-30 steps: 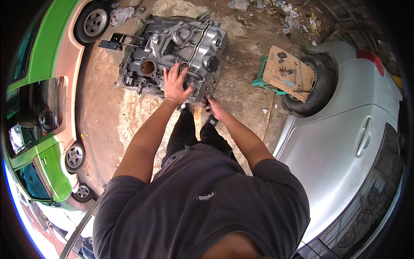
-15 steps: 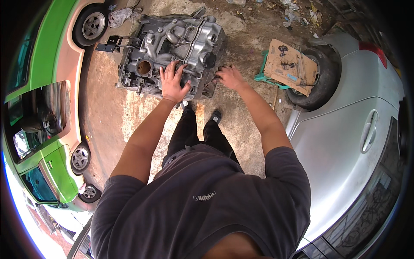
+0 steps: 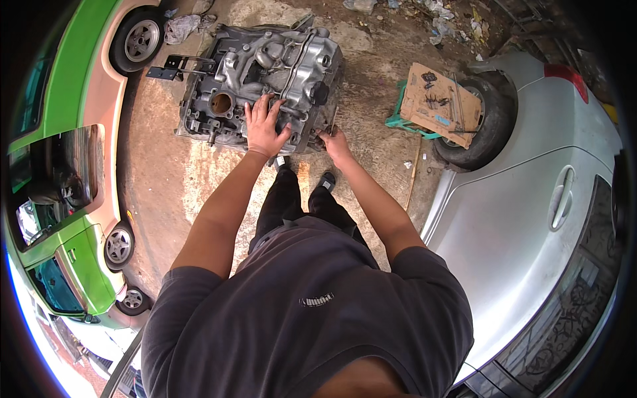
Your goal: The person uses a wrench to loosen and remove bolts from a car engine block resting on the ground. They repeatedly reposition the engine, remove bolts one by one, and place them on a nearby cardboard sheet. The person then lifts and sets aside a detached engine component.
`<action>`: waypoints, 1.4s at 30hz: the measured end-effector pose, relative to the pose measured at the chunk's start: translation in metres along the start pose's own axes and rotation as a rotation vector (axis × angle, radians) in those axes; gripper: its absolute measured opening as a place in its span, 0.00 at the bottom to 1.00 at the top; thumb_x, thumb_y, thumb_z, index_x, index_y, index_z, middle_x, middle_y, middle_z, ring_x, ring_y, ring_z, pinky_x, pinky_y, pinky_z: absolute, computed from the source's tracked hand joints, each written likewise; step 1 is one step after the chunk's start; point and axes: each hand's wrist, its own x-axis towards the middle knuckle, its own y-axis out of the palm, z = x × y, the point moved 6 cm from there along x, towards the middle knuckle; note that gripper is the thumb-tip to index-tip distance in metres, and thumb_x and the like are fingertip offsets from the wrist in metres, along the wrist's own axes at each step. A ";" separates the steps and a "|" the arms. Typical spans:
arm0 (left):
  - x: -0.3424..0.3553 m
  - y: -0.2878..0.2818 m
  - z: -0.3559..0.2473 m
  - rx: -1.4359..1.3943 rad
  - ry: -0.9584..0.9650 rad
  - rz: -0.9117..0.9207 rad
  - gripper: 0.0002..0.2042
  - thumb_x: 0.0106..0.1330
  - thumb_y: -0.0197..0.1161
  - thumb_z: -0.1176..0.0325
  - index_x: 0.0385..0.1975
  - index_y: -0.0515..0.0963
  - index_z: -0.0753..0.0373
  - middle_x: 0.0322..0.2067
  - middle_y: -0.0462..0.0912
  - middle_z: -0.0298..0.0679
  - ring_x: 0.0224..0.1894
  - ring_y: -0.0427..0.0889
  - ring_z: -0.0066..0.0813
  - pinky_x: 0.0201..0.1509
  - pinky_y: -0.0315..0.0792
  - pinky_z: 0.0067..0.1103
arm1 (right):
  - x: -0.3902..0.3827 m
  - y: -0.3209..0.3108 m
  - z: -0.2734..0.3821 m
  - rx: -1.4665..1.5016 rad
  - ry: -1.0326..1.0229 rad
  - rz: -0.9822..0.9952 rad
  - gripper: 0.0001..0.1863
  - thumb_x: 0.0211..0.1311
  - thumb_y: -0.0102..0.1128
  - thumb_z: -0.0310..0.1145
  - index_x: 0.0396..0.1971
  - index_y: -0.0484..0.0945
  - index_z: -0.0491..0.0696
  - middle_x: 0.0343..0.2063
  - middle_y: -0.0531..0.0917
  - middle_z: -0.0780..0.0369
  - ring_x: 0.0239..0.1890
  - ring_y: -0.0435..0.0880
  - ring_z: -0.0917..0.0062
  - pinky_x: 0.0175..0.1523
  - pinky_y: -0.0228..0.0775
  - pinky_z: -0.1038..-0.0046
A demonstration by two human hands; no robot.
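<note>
The engine sits ahead of the shoes, its longer side seemingly running left to right, bracket pointing left, 1 round hole facing up. The left hand lies on it, fingers spread, gripping nothing. The right hand curls at the near right corner; its hold I cannot tell. Probably small-part work there; next likely needs steady bracing.
</note>
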 end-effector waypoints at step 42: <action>0.001 0.002 0.002 -0.024 0.006 0.037 0.32 0.54 0.62 0.54 0.61 0.66 0.50 0.64 0.61 0.44 0.69 0.56 0.46 0.71 0.37 0.53 | -0.003 0.004 -0.099 0.070 0.072 -0.067 0.24 0.68 0.53 0.55 0.42 0.77 0.46 0.21 0.69 0.73 0.22 0.61 0.87 0.27 0.53 0.78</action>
